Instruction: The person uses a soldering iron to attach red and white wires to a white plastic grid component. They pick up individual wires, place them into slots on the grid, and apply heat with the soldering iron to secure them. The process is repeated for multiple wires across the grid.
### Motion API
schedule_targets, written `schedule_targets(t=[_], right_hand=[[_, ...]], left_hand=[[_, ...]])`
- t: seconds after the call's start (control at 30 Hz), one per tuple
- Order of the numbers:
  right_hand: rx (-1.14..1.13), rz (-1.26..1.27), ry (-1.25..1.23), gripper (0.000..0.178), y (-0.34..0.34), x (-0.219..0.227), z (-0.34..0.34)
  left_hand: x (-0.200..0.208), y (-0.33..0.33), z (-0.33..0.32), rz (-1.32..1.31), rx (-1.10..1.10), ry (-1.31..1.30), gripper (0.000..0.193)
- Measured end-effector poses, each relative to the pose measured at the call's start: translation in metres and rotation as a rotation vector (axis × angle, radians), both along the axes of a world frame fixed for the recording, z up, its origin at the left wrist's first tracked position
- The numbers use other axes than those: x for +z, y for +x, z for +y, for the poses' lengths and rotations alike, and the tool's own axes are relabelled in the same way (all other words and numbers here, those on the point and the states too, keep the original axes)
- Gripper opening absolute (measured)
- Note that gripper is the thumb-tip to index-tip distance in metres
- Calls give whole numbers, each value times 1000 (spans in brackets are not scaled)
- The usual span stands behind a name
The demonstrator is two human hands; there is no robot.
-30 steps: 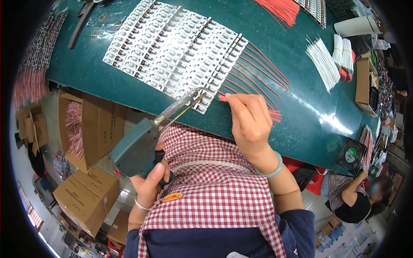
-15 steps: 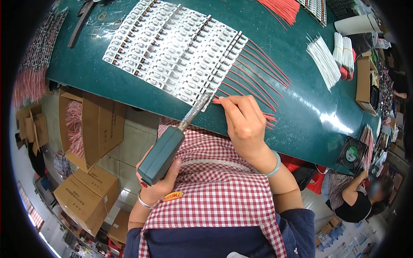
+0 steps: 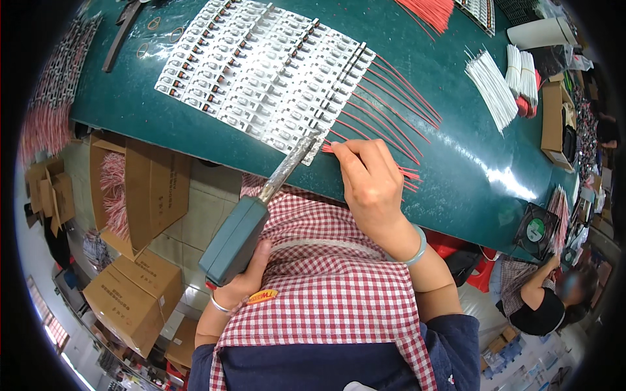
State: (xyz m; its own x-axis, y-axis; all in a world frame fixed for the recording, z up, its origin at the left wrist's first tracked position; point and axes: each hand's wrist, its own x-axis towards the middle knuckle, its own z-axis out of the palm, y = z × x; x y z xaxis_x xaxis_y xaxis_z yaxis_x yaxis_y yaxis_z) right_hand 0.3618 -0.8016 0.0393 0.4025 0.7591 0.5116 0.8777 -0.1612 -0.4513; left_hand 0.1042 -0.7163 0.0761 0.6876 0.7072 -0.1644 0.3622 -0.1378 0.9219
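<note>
Currently | left grip [image 3: 248, 279] wrapped round soldering gun [image 3: 236, 238] | right grip [image 3: 373, 190] pinching red wires [image 3: 327, 148] beside white panel [image 3: 261, 81]

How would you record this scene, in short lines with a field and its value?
Left hand: grips a green pistol-shaped tool
Tool tip: over the near right corner of the white panel; contact unclear
Right hand: pinches a bunch of red wires
Work surface: green table
Right side: white wires, black fan
Background: another person

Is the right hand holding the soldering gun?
No, the left hand holds the soldering gun, while the right hand pinches red wires.
</note>
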Motion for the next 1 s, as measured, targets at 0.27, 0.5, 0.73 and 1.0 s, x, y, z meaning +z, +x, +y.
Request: schedule_targets(t=[0.27, 0.5, 0.73, 1.0], right_hand=[[-9, 3, 3, 28, 0, 0, 0], [-9, 80, 181, 23, -3, -1, 3], [49, 88, 148, 28, -10, -8, -1], [23, 43, 109, 28, -13, -10, -1]], left_hand=[[4, -2, -3, 3, 49, -99, 47], [11, 7, -5, -9, 85, -70, 26], [0, 0, 2, 5, -12, 154, 26], [-7, -6, 0, 60, -18, 158, 28]])
